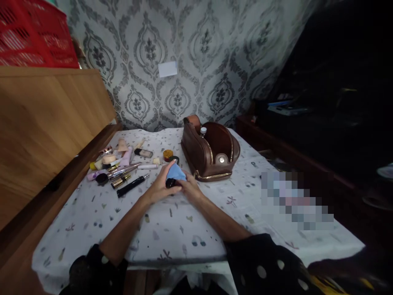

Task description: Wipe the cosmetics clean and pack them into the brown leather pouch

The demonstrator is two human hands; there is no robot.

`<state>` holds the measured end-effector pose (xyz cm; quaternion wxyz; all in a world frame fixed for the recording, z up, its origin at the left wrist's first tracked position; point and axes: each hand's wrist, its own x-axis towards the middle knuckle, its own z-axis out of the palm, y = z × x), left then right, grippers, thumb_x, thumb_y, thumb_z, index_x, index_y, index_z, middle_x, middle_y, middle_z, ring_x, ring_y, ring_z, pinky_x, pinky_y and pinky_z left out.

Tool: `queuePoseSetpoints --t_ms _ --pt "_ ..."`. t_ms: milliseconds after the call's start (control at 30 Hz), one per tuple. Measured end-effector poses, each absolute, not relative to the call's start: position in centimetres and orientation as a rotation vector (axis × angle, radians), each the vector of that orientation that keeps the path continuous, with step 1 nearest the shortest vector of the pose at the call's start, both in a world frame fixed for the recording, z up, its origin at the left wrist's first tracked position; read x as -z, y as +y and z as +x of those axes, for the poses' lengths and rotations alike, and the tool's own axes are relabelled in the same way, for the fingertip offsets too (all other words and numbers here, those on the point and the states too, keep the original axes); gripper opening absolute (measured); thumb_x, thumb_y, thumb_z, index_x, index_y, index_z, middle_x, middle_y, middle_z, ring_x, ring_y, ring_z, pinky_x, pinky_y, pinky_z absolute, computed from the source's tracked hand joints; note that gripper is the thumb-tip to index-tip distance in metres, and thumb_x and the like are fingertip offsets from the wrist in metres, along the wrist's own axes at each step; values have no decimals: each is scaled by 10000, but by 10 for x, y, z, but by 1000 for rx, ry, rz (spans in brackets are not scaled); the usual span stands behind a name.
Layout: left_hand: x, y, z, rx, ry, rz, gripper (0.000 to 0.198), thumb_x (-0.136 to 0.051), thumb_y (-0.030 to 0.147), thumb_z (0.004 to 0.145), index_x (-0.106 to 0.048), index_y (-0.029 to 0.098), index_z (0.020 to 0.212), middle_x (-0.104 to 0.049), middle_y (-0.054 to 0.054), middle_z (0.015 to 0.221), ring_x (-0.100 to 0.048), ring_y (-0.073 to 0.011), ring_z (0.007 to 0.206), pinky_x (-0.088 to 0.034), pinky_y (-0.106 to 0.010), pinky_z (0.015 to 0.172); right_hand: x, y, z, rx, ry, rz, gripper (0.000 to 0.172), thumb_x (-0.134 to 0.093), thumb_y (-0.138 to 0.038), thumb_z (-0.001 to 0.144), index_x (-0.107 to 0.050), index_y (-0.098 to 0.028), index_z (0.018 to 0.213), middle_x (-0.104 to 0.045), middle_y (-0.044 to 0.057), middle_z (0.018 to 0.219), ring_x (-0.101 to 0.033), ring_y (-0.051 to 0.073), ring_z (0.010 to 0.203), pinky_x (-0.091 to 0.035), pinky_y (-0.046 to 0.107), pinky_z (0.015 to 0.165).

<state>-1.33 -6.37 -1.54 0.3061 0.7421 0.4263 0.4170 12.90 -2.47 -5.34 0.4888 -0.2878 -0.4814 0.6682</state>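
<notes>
Both my hands meet over the middle of the table with the patterned white cloth. My left hand and my right hand close together around a small black item wrapped in a light blue cloth. The blue cloth sits on top of the item, between my fingers. I cannot make out what the black item is.
An open brown leather bag stands just behind my hands, a bottle inside. Several cosmetics lie at the left: a black tube, gold-capped tubes, a yellow jar. A wooden board flanks the left, a red crate above.
</notes>
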Motion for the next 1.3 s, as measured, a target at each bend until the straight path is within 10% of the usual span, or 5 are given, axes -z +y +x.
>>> queuePoseSetpoints --t_ms 567,733,867,1133,1300 --pt "13 -50 -25 -1023 1154 1778 640 -658 398 833 -511 141 1401 -608 -111 1355 -537 -282 1279 -419 -355 1087 39 -7 159 -1416 -1382 -829 416 -656 -564 808 -604 -197 997 -573 -62 597 -527 101 433 -435 224 420" --pt "17 -46 -26 -1091 1272 1578 478 -689 415 757 -675 139 1146 -726 -35 912 -677 -194 752 -574 -297 698 38 -11 156 -1537 -1232 -684 544 -699 -556 776 -552 -213 1171 -583 -62 660 -551 101 510 -451 226 475" --pt "22 -43 -31 -1210 1470 1342 397 -632 553 760 -606 165 683 -524 29 518 -494 -127 410 -410 -235 366 32 -17 156 -1538 -1197 -664 426 -748 -509 747 -603 -198 998 -603 -42 669 -571 109 551 -452 228 498" --pt "16 -41 -40 -1482 1856 1700 521 -480 551 861 -280 225 506 -303 50 463 -328 -105 477 -305 -239 464 29 -25 151 -1549 -1130 -714 438 -778 -549 677 -552 -196 805 -589 -46 594 -561 111 516 -453 228 478" --pt "12 -47 -39 -1225 1766 1996 380 -440 488 895 -569 185 704 -571 5 633 -535 -161 629 -444 -269 643 32 -25 149 -1512 -1163 -787 490 -744 -611 674 -458 -220 744 -538 -78 504 -499 95 417 -379 203 397"
